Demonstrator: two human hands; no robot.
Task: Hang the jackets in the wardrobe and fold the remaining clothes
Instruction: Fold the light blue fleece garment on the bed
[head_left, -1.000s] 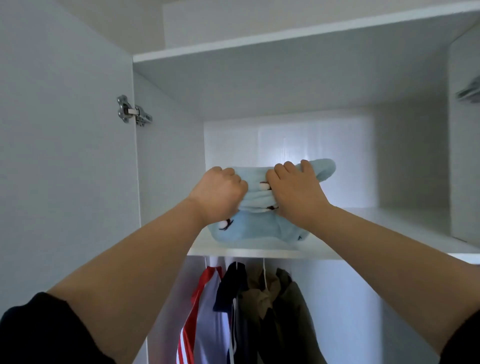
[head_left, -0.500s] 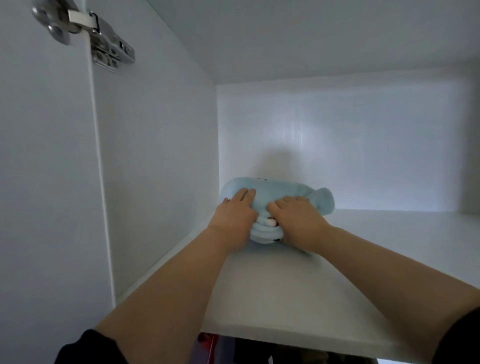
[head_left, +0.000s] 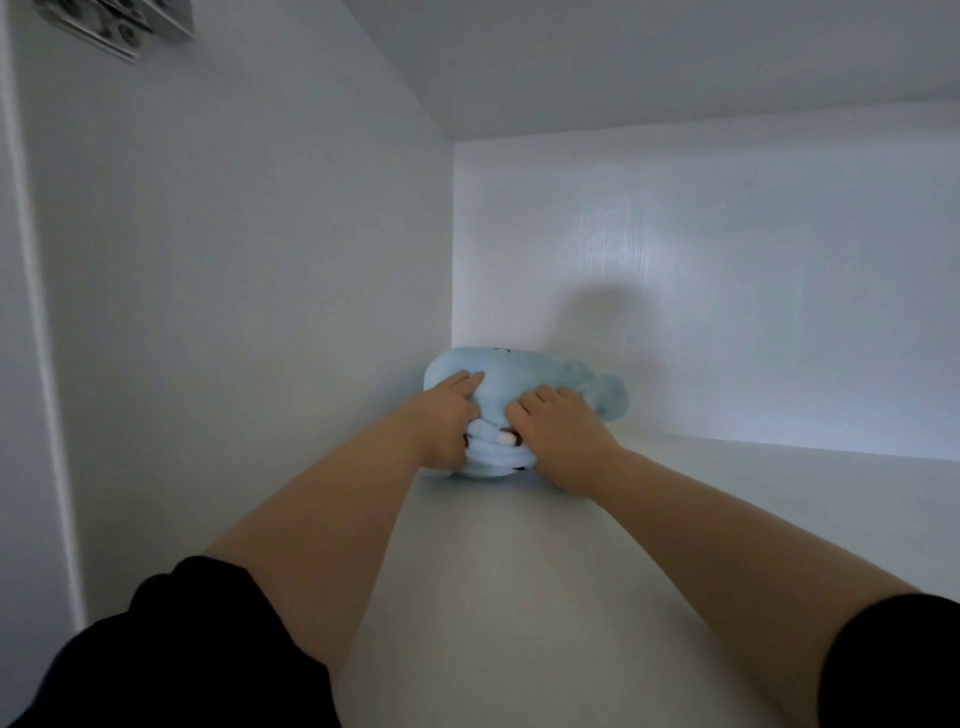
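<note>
From the head camera, both bare forearms reach forward and up into a white wardrobe compartment, each ending in a short black sleeve (head_left: 197, 644) at the bottom edge of the picture.

The folded light-blue garment (head_left: 519, 374) sits on the white shelf (head_left: 519, 597), far back in the left rear corner, close against the left side wall (head_left: 260, 260) and near the back panel (head_left: 727, 286). It is a soft, bundled stack of layers (small dark and pale marks show on the front folds, too small to read), with a rounded lump of the same cloth sticking out on its right side.

The left hand (head_left: 447, 421) is on the left front of the bundle, fingers lying fairly straight over its top and the thumb side tucked against the folds; it presses on the cloth more than it grasps it. The right hand (head_left: 561, 436) rests on the right front, fingers bent over the upper layers and curling into the cloth, so it grips the garment. The two hands are just beside each other, with a strip of blue folds showing between them.

A metal hinge (head_left: 119, 23), blurred, shows at the top left, on the inside of the wall. A dim shadow falls on the back panel above the bundle.
</note>
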